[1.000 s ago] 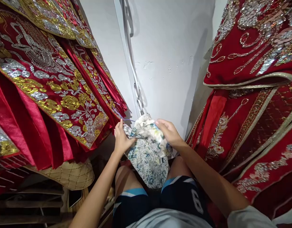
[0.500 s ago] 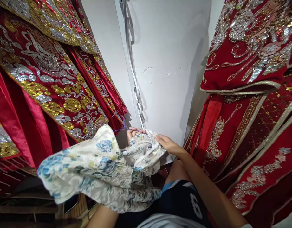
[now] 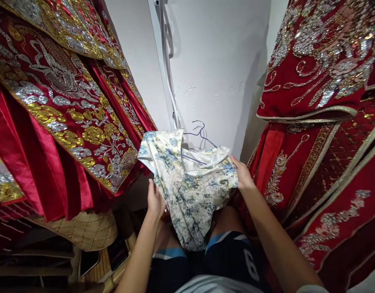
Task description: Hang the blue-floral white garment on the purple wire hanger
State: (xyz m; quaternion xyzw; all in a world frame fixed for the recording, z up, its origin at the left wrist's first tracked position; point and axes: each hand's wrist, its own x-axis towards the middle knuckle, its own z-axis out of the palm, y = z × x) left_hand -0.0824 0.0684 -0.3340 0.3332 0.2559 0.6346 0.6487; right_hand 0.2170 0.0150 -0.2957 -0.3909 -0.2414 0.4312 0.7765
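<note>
A cream garment with a blue and green flower print point(image 3: 187, 183) hangs spread out on a thin purple wire hanger point(image 3: 199, 136) in front of me. My left hand point(image 3: 155, 199) grips the garment's lower left side. At the right shoulder of the garment, my right hand point(image 3: 242, 174) holds the cloth. The hanger's hook sticks up above the collar, free of the wall. The garment's lower part drapes down between my knees.
Red robes thick with gold and silver embroidery hang close on the left point(image 3: 62, 106) and on the right point(image 3: 321, 122). A white wall point(image 3: 218, 61) with a vertical rail point(image 3: 164, 53) stands ahead. A woven straw hat point(image 3: 86, 230) lies low on the left.
The bunched garment was swung out to the left, then lifted and spread flat on the hanger. My hands moved apart to its two sides.
</note>
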